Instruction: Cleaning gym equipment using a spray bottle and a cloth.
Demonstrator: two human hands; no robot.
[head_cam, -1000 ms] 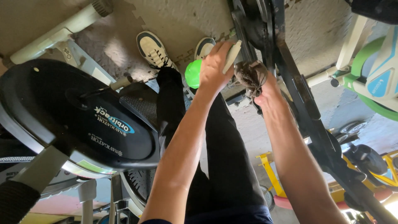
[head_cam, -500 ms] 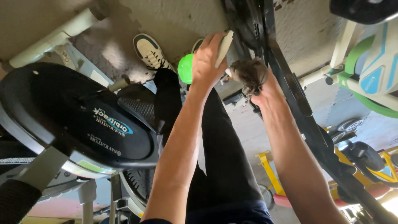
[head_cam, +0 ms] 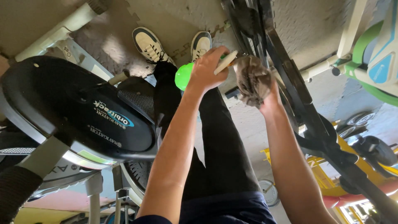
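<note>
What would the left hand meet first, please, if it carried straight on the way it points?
Probably the black bar: the left hand, holding a green bottle, points at it; depth is unclear.

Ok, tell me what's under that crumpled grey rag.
The grey rag covers most of the right hand, pressed against the black machine frame. The fingers and the frame surface beneath are hidden.

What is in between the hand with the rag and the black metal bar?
Only the rag itself. The right hand presses the crumpled brown cloth against the black bar, and nothing else shows between them. The left hand, holding a green spray bottle, sits just beside it.
</note>
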